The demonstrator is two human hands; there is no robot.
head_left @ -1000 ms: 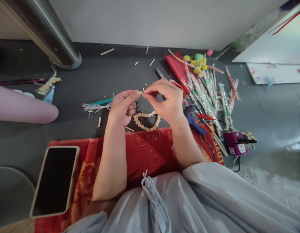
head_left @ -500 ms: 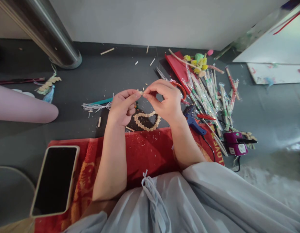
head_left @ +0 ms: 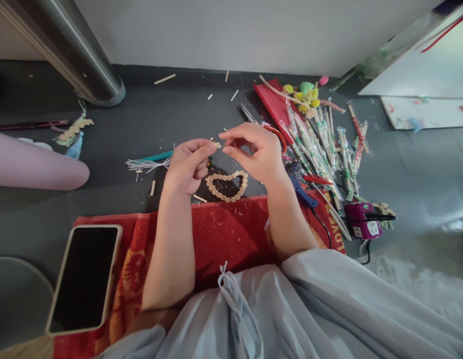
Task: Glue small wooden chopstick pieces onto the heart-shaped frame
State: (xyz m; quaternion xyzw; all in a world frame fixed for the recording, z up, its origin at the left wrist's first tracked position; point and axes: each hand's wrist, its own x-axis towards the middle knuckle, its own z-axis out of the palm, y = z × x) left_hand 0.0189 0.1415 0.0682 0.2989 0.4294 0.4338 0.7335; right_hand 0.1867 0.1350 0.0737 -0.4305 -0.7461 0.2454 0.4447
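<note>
My left hand [head_left: 188, 164] pinches a small pale wooden piece [head_left: 217, 145] between thumb and forefinger. Just to its right, my right hand [head_left: 259, 152] has thumb and forefinger apart, and I see nothing between them. Below the hands a heart-shaped ring of small pale wooden pieces [head_left: 226, 199] lies on the dark surface. Scissors with orange handles [head_left: 277, 133] lie partly behind my right hand. Beside my left hand are a teal stick [head_left: 158, 156] and a bundle of white strings [head_left: 149, 164].
Several wrapped chopsticks [head_left: 316, 142] and a blue glue gun [head_left: 302, 192] lie right, near a purple box [head_left: 362, 219]. A phone [head_left: 84, 279] rests on a red towel [head_left: 227, 239]. A pink cylinder [head_left: 37, 162] and a metal post [head_left: 84, 55] stand left. Wood bits [head_left: 164, 79] are scattered about.
My right hand has drawn slightly right, away from the wooden piece, and its thumb and forefinger have parted. My left hand still pinches the piece in nearly the same place.
</note>
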